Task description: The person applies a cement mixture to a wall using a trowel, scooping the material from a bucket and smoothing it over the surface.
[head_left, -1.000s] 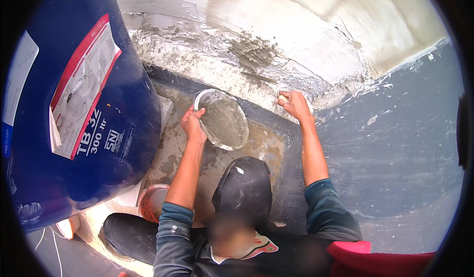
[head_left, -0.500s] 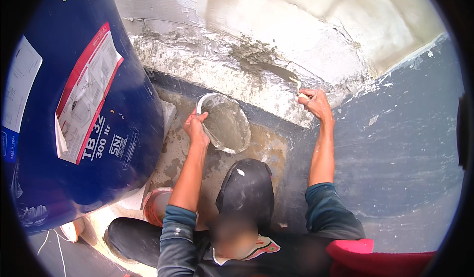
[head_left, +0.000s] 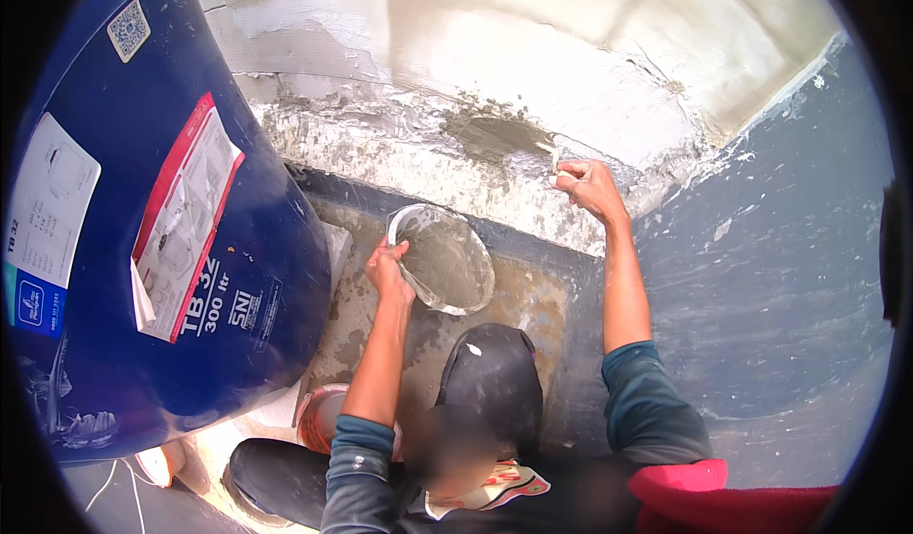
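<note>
My left hand [head_left: 388, 270] grips the rim of a round bowl [head_left: 418, 209], its fingers closed over the left edge. Wet grey mortar [head_left: 447, 258] lies inside the bowl, which tilts a little. Up against the rough wall [head_left: 342, 144], my right hand [head_left: 592, 190] is closed round the handle of a trowel [head_left: 551, 151]. The trowel's blade lies against a patch of grey mortar [head_left: 475, 133] low on the wall; its outline blends with the patch.
A large dark blue tank [head_left: 285, 201] with peeling labels stands close on the left. Beside my left forearm is a reddish bucket [head_left: 319, 415]. A grey wall [head_left: 761, 277] rises on the right, and red cloth [head_left: 780, 496] shows at the lower right.
The trowel has moved slightly left along the wall, and the mortar under it looks smoother. The bowl stays in my left hand. The whole view has shifted a little.
</note>
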Available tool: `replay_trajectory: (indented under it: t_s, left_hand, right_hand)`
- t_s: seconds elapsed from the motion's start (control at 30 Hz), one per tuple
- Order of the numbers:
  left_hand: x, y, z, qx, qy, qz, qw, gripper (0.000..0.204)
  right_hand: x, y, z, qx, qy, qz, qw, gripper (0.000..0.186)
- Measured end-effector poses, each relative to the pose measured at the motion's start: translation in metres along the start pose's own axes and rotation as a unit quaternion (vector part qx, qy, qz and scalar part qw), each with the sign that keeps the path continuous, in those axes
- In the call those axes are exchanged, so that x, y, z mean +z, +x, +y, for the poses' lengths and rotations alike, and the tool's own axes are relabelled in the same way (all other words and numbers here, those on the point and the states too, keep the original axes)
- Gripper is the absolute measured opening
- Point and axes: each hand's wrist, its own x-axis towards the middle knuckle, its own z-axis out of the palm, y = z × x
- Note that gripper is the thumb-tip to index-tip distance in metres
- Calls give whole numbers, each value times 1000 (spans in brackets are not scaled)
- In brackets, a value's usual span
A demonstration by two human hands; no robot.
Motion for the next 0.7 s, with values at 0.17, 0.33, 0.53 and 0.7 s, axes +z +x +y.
replay_trajectory:
  t_s: [0.17, 0.33, 0.53, 0.7]
  left_hand:
    - [-3, 5, 0, 5, 6, -19, 1000, 55]
    - [2, 0, 1, -2, 14, -31, 999, 62]
    - [-1, 2, 5, -6, 10, -34, 999, 62]
    - [-3, 12, -5, 3, -1, -24, 1000, 53]
  right_hand:
    - [-14, -4, 10, 29, 44, 0, 999, 50]
    - [-44, -7, 29, 60, 101, 8, 993, 46]
    - [-46, -34, 11, 61, 69, 16, 996, 49]
    - [4, -19, -8, -39, -66, 2, 997, 53]
